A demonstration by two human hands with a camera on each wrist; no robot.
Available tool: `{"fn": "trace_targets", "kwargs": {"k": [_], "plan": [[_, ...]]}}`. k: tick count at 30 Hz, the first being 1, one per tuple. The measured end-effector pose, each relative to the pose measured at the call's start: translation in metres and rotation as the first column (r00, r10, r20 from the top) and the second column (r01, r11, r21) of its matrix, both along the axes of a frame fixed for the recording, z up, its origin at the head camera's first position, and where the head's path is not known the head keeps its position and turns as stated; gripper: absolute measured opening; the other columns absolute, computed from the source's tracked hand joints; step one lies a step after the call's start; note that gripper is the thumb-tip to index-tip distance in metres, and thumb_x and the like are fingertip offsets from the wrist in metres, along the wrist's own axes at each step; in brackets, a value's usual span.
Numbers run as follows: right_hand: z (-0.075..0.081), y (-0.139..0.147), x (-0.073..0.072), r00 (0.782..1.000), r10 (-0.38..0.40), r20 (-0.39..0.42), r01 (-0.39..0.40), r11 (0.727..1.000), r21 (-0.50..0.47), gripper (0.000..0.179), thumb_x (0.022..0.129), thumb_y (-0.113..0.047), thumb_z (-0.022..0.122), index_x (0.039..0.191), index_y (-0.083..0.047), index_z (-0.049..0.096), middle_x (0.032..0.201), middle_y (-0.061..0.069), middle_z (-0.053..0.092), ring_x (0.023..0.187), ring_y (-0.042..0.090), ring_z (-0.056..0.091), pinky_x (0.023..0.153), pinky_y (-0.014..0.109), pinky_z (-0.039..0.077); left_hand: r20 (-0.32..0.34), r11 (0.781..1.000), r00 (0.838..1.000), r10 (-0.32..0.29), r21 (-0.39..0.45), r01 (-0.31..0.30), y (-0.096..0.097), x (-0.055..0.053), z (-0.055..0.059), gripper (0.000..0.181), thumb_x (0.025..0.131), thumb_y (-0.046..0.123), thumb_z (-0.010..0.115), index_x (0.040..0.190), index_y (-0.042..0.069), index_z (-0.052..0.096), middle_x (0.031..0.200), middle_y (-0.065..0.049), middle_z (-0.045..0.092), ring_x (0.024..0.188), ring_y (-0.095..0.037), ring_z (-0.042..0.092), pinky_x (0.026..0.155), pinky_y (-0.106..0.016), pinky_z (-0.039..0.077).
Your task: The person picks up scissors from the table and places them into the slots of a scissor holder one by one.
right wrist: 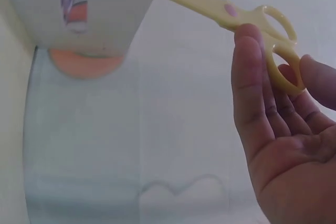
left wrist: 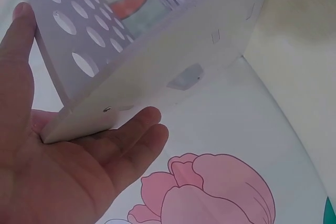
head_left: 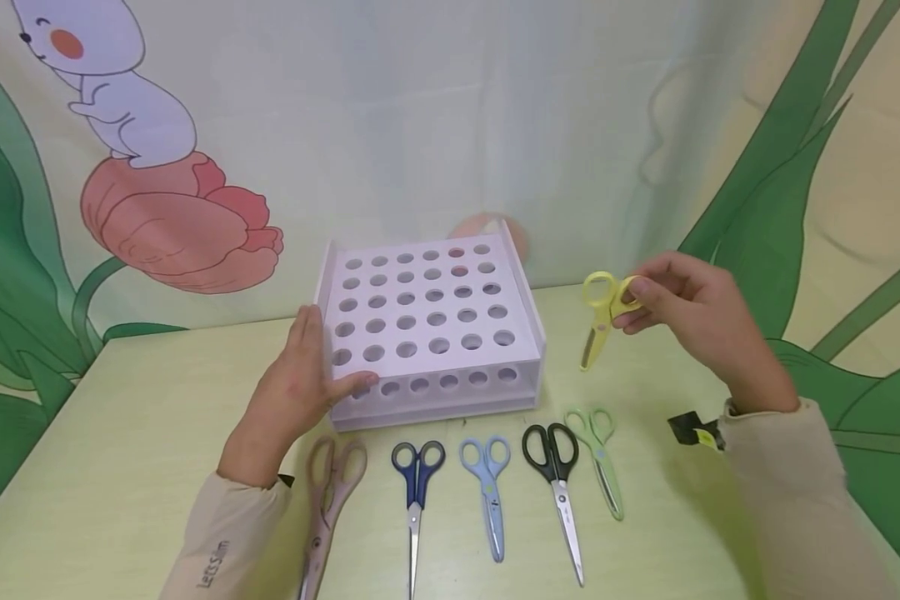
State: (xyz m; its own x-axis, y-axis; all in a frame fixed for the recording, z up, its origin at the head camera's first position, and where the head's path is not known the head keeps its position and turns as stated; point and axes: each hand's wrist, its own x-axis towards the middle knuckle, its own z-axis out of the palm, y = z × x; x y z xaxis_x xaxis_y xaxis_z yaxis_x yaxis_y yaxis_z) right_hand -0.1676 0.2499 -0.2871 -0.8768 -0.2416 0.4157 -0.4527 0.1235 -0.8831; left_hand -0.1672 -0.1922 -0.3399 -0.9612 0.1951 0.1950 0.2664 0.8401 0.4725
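1. Left hand: thumb and fingers spread about the near left corner of the white perforated rack, thumb on the near face, fingers along the left wall.
2. White perforated rack: stands on the pale yellow-green table to the right of that palm. Flat, smooth panels; a sloping top with five rows of round holes, one further row below; raised side walls.
3. Dull pink scissors: near side of the rack, large loops, lower end cut off by the view.
4. Navy scissors: grey-lined loops, slim metal blades.
5. Light blue scissors: rounded tip.
6. Black scissors: long shiny pointed metal blades.
7. Light green scissors: slanting, tip near and right.
8. Yellow scissors: right of the rack, glossy plastic-looking handles with two oval loops, a small pinkish pivot mark, tip down and near.
9. Right hand: thumb and fingers pinch the right loop of the yellow scissors; the blades project beyond the fingertips.
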Motion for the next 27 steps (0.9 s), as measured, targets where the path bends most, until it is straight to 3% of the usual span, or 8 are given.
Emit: {"fn": "trace_targets", "kwargs": {"k": [4,7,20,27], "plan": [[0.006,-0.008,0.0,1.0,0.013,-0.013,-0.015,0.992,-0.125,0.013,0.099,-0.001,0.062,0.105,0.01,0.063,0.093,0.016,0.07,0.073,0.027,0.073,0.071,0.036,0.059,0.044,1.0,0.999,0.02,-0.023,-0.019,0.001,0.0,0.003,0.12,0.084,0.049,0.081,0.157,-0.009,0.005,0.164,-0.029,0.003,0.13,-0.045,0.043,0.099,-0.056,0.043],[0.01,-0.015,0.0,0.999,0.003,-0.038,-0.01,0.984,-0.178,0.015,0.099,-0.002,0.062,0.107,0.011,0.063,0.096,0.017,0.07,0.074,0.027,0.074,0.072,0.037,0.058,0.06,0.998,0.998,0.031,-0.048,-0.028,0.001,0.0,0.005,0.121,0.084,0.052,0.08,0.157,-0.01,0.006,0.164,-0.029,-0.005,0.138,-0.05,0.035,0.103,-0.059,0.04],[0.019,-0.047,0.0,0.991,-0.063,-0.12,0.024,0.954,-0.3,0.013,0.098,0.005,0.06,0.105,0.015,0.061,0.095,0.022,0.07,0.075,0.029,0.073,0.072,0.038,0.059,0.074,0.997,0.997,0.031,-0.07,-0.026,-0.003,-0.001,0.003,0.121,0.084,0.056,0.077,0.159,-0.006,0.005,0.166,-0.024,-0.003,0.134,-0.047,0.042,0.098,-0.057,0.044],[0.015,-0.057,-0.002,0.991,-0.077,-0.107,0.053,0.976,-0.211,0.015,0.099,0.0,0.063,0.106,0.013,0.062,0.095,0.018,0.07,0.077,0.026,0.074,0.073,0.037,0.059,0.086,0.998,0.996,0.035,-0.061,-0.03,-0.002,-0.001,0.003,0.12,0.084,0.054,0.078,0.159,-0.005,0.004,0.166,-0.023,-0.003,0.131,-0.046,0.046,0.095,-0.056,0.045]]}}
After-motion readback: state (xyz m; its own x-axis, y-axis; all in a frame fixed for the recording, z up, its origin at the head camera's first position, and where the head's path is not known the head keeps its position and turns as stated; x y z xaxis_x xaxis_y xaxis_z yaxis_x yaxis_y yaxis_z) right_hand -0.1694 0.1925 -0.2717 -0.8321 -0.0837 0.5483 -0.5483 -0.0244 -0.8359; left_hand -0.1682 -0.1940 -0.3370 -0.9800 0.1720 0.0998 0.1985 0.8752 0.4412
